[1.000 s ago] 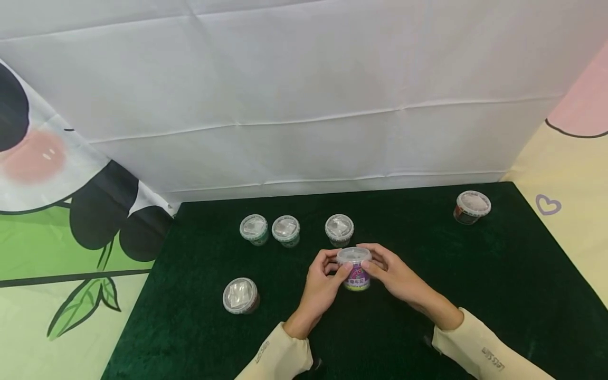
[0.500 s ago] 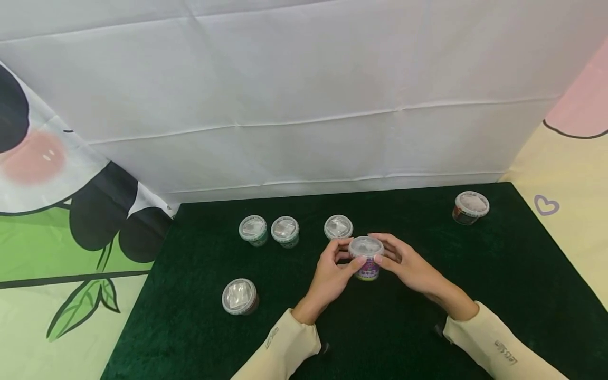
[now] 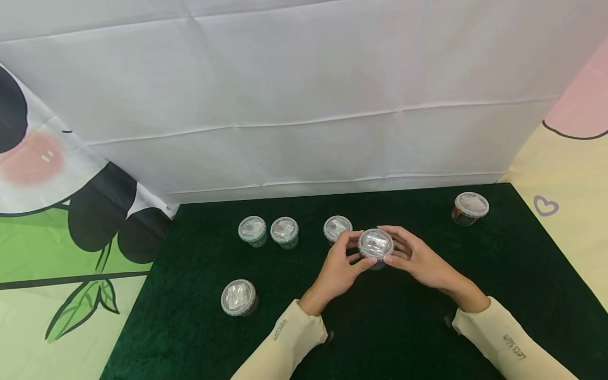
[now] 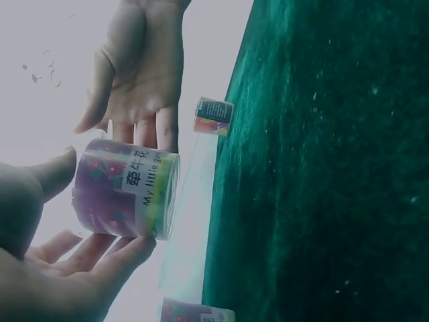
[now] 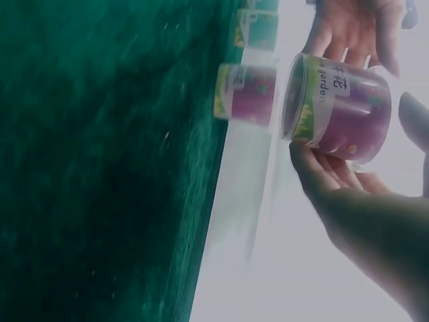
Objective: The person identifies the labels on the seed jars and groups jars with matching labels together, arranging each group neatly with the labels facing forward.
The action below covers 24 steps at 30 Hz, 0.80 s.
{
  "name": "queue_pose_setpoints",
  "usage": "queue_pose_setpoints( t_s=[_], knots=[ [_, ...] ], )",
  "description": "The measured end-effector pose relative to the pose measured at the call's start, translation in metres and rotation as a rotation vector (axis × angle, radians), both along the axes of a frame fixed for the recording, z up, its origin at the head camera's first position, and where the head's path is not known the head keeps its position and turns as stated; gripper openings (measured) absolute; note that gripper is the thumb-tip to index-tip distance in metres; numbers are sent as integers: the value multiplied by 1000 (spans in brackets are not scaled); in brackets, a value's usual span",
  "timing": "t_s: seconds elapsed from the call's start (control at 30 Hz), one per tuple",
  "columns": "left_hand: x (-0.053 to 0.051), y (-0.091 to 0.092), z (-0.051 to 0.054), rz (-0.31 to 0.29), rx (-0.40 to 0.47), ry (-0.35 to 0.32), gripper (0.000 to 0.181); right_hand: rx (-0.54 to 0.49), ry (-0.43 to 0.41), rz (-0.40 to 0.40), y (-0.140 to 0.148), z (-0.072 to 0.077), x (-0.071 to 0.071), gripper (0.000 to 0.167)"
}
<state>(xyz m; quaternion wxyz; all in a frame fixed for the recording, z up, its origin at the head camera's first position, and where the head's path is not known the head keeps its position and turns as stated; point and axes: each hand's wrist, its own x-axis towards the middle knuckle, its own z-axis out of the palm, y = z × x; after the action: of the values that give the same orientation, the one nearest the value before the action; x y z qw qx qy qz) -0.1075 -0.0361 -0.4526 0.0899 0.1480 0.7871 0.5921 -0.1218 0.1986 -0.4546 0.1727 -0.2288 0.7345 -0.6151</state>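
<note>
My left hand and right hand hold one small round plastic tub between them, thumbs on the near side and fingers around the far side. Its clear lid faces the head camera. Purple label and the words "My little garden" show on the tub in the left wrist view. The wrist views show it raised off the green cloth. Just behind my left fingers stands another lidded tub, partly covered by that hand. In the right wrist view a purple-labelled tub stands on the cloth beyond the held one.
Two green-labelled tubs stand side by side at the back left. Another lidded tub is nearer on the left, and a dark one sits at the far right corner. White fabric rises behind the green tabletop.
Both hands have moved the tub to the right and farther back. Its purple label, seen earlier from the head, has turned out of sight there, and the lid shows more fully.
</note>
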Motion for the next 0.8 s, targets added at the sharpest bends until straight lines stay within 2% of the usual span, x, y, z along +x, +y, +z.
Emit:
queue_pose_setpoints(
  t_s=[0.33,0.6,0.8],
  knots=[
    [-8,9,7,-13,-181,101,59,11,80,8,6,-8,-15,70],
    [-16,18,6,1,-367,234,59,32,107,0,9,-15,-28,68],
    [-21,23,5,20,-476,298,62,38,107,5,11,-20,-36,67]
  ],
)
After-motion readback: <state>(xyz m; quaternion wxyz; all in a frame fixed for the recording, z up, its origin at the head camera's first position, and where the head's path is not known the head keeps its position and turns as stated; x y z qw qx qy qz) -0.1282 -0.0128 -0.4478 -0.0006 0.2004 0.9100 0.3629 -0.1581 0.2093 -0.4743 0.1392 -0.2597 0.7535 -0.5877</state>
